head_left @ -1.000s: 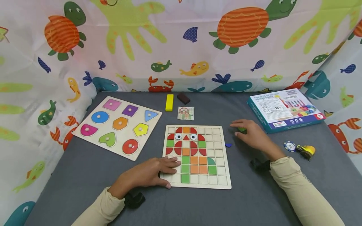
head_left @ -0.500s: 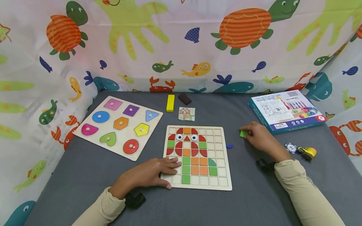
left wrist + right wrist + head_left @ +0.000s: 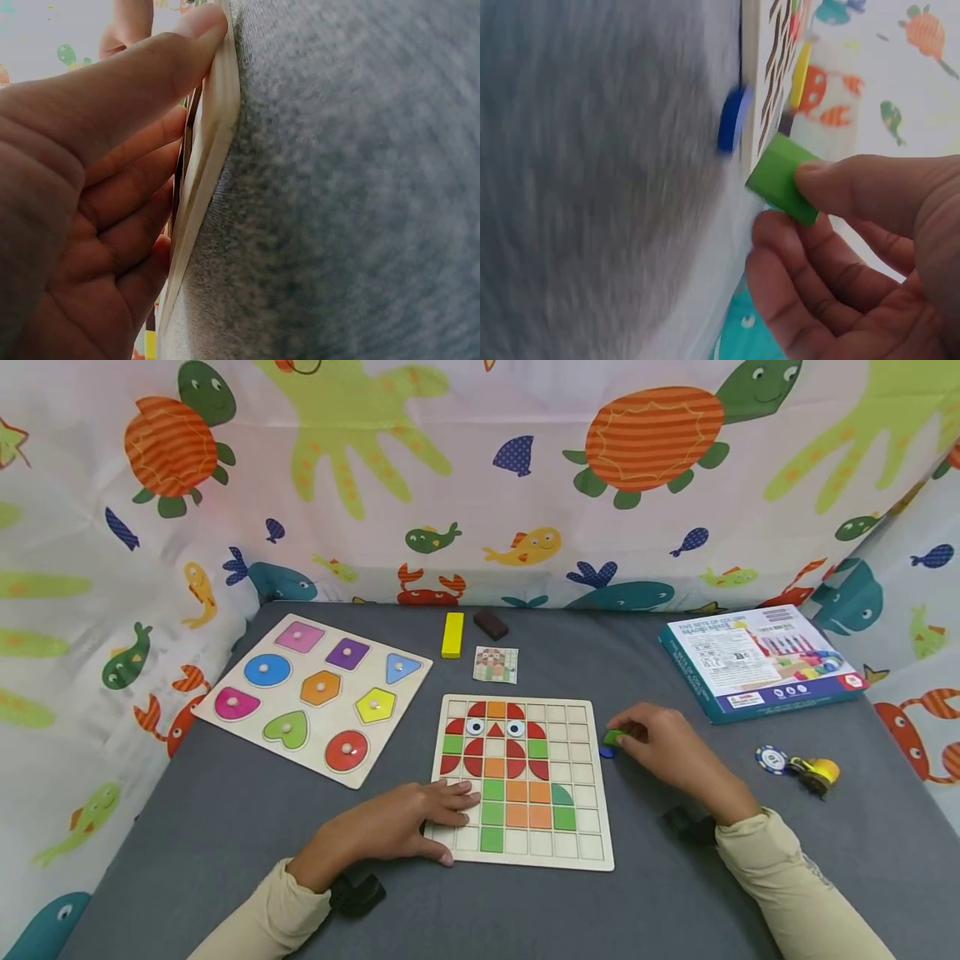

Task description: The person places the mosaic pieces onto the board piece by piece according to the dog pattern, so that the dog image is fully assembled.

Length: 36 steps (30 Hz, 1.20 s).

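A square wooden grid board (image 3: pixel 588 822) lies on the grey cloth, with red, green and orange tiles and two eye pieces set in its cells. My left hand (image 3: pixel 393 820) rests on its lower left corner. In the left wrist view the thumb (image 3: pixel 161 64) lies along the board's edge, the other fingers over its face. My right hand (image 3: pixel 667 752) pinches a green square tile (image 3: pixel 780 180) between thumb and fingers, just off the board's right edge. A small blue rounded piece (image 3: pixel 733 120) lies beside that edge, close to the held tile.
A shape puzzle board (image 3: pixel 367 735) lies at the left. Behind the grid board are a picture card (image 3: pixel 496 665), a yellow block (image 3: pixel 452 635) and a dark brown block (image 3: pixel 491 625). At the right are a box (image 3: pixel 761 660), a poker chip (image 3: pixel 771 759) and a tape measure (image 3: pixel 816 773).
My right hand reached over the green tile, pinched it and has carried it left toward the blue piece at the board's edge. The left hand has stayed on the board.
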{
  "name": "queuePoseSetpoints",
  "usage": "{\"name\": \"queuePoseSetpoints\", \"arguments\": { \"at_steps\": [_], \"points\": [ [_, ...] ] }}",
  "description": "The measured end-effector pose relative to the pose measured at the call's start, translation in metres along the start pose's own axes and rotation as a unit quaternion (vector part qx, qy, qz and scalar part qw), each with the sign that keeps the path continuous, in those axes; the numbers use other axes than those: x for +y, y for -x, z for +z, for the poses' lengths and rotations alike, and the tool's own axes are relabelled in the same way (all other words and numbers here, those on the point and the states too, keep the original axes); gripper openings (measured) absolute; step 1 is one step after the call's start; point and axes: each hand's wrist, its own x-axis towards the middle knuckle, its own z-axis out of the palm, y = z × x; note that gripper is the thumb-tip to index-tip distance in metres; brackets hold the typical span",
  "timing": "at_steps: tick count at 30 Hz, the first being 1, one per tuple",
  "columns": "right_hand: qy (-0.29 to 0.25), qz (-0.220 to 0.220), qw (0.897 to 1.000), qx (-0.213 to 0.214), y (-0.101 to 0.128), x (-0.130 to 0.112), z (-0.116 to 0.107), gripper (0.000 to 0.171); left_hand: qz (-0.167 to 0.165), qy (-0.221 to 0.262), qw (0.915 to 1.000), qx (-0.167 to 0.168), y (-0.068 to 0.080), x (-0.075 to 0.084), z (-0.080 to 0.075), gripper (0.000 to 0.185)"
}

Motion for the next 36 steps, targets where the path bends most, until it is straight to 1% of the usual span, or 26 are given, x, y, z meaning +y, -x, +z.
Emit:
{"name": "queuePoseSetpoints", "arguments": {
  "at_steps": [4,8,11,14,18,21,24,26,28,30,33,36],
  "points": [
    [-0.018,-0.019,1.0,-0.012,0.007,-0.013,0.009,0.014,0.0,0.002,1.0,0.003,0.0,-0.001,0.002,0.059],
    [-0.013,-0.051,0.999,-0.006,0.017,-0.025,0.015,0.016,-0.001,0.007,1.0,0.004,0.0,0.0,0.002,0.059],
    [-0.018,-0.075,0.997,-0.017,0.023,-0.034,0.02,0.017,0.001,0.007,1.0,0.004,0.001,0.0,0.002,0.059],
    [-0.056,-0.087,0.993,-0.048,0.028,-0.042,0.024,0.017,0.001,0.009,0.9999,0.005,0.001,0.0,0.002,0.059],
    [-0.106,-0.096,0.985,-0.097,0.034,-0.052,0.029,0.017,0.0,0.004,1.0,0.008,0.0,0.001,0.002,0.059],
    [-0.132,-0.094,0.977,-0.137,0.038,-0.059,0.033,0.015,-0.002,0.003,1.0,0.006,0.001,0.001,0.001,0.059],
    [-0.144,-0.087,0.971,-0.171,0.04,-0.064,0.036,0.015,0.002,0.003,1.0,0.008,0.0,0.0,0.0,0.059],
    [-0.14,-0.083,0.97,-0.181,0.041,-0.065,0.039,0.015,0.006,0.002,0.9999,0.01,-0.001,0.0,-0.001,0.06],
    [-0.127,-0.083,0.972,-0.177,0.041,-0.067,0.042,0.017,0.009,0.001,0.9999,0.014,-0.001,-0.001,-0.001,0.06],
    [-0.101,-0.089,0.976,-0.169,0.041,-0.067,0.044,0.017,0.011,0.002,0.9998,0.014,-0.001,-0.001,-0.001,0.059],
    [-0.066,-0.105,0.979,-0.162,0.042,-0.069,0.047,0.016,0.012,0.009,0.9998,0.013,-0.001,-0.001,0.0,0.059],
    [-0.043,-0.122,0.978,-0.165,0.043,-0.071,0.048,0.015,0.011,0.012,0.9998,0.014,0.001,0.0,0.001,0.058]
  ]
}}
